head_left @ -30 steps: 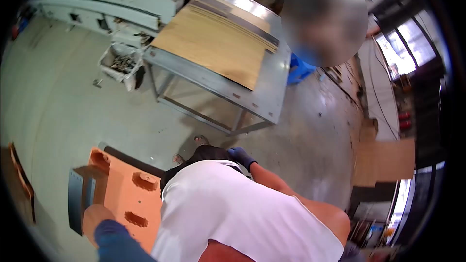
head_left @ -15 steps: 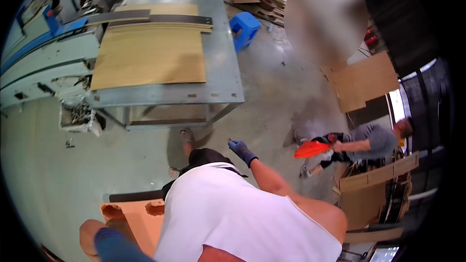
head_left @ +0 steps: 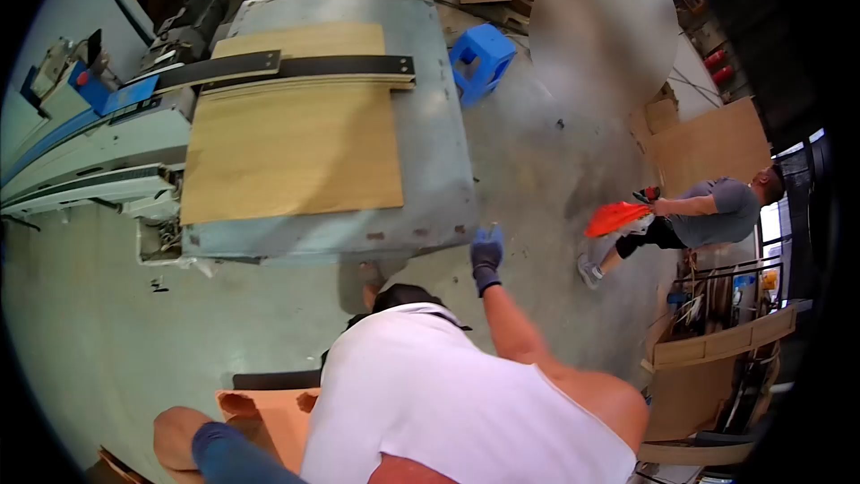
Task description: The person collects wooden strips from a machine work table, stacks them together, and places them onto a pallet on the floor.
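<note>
My right hand [head_left: 486, 256], in a blue glove with a darker cuff, is held out near the front right corner of the metal table [head_left: 434, 152]. Its fingers look closed, with a small pale bit at the tips too tiny to name. Blue glove fabric of my left hand [head_left: 235, 455] shows at the lower left, beside a bent bare elbow; those fingers lie out of view. On the table rests a yellowish wooden board [head_left: 296, 152], with dark-topped strips [head_left: 345, 65] laid across it.
A blue stool [head_left: 484, 58] stands right of the table. Machinery [head_left: 98, 157] adjoins the table's left side. A person [head_left: 717, 211] holding something bright orange [head_left: 615, 217] is at the right. An orange-brown panel [head_left: 285, 417] with ragged holes is beside my legs. Boards [head_left: 717, 148] lean farther right.
My right hand has moved right and forward, to the table corner. The table now appears closer. The person at the right appears farther up and right in view, still with the orange thing.
</note>
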Demonstrator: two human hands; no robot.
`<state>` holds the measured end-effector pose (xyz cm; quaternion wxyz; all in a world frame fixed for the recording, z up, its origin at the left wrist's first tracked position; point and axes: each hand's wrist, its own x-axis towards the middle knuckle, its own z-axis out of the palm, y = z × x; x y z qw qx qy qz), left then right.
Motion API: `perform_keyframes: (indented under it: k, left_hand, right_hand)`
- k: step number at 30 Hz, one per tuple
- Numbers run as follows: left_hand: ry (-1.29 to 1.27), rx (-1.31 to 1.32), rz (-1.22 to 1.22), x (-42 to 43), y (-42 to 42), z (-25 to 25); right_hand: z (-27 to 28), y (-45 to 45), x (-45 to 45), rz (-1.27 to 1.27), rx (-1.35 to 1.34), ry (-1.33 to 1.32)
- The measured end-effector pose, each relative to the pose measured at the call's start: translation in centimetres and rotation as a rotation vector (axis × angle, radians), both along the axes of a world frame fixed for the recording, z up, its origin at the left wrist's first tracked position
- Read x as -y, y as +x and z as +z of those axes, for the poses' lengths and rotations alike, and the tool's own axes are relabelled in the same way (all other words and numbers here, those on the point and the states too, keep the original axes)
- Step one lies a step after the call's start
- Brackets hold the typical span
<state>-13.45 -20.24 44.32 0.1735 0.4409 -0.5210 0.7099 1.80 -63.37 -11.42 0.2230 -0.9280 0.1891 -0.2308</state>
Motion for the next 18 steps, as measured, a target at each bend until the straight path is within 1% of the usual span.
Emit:
perform_keyframes:
  k: [1, 3, 4, 6, 7, 9, 10, 11, 13, 14, 15, 16, 17, 18]
  left_hand:
    - [-0.014, 0.007, 0.004, 0.1, 1.4, -0.2]
    - [-0.007, -0.003, 0.028, 0.6, 4.1, -0.1]
    - [0.015, 0.002, 0.044, 0.8, 5.2, 0.0]
    - [-0.003, 0.029, 0.064, 0.9, 7.0, -0.3]
    - [-0.009, 0.042, 0.06, 1.1, 8.0, -0.4]
    - [0.02, 0.033, 0.087, 1.1, 9.7, -0.2]
    - [0.013, 0.045, 0.099, 1.2, 10.4, -0.3]
    - [0.004, 0.067, 0.103, 1.0, 11.2, -0.5]
    - [-0.015, 0.106, 0.117, 0.4, 12.7, -0.7]
    - [-0.029, 0.172, 0.136, 0.3, 13.3, -0.9]
    - [-0.063, 0.045, 0.144, -0.3, 13.5, -1.8]
    - [-0.165, -0.112, 0.176, -1.5, 13.0, -3.8]
    - [-0.278, -0.291, 0.236, -3.4, 12.3, -6.1]
    - [-0.411, -0.496, 0.35, -5.2, 11.5, -9.4]
  right_hand:
    - [1.3, 1.5, 0.8, 0.0, -0.007, 0.032]
    - [4.3, 3.7, -3.1, 0.028, -0.054, 0.147]
    - [3.7, 5.0, -3.5, 0.044, -0.086, 0.129]
    - [2.4, 8.4, -4.4, 0.088, 0.016, 0.077]
    - [2.5, 8.6, -4.9, 0.096, 0.053, 0.056]
    - [2.9, 9.1, -7.0, 0.043, -0.059, 0.09]
    - [3.9, 10.1, -7.1, 0.016, -0.102, 0.087]
    - [4.3, 11.3, -6.4, -0.004, -0.131, 0.029]
    - [4.6, 10.5, -7.6, -0.059, -0.215, -0.052]
    - [5.4, 10.2, -7.8, -0.031, -0.201, -0.028]
    - [5.2, 10.3, -8.0, -0.038, -0.207, -0.065]
    - [5.1, 10.3, -8.2, -0.053, -0.212, -0.1]
    - [5.0, 10.4, -8.3, -0.073, -0.22, -0.135]
    - [4.5, 10.4, -8.5, -0.091, -0.199, -0.179]
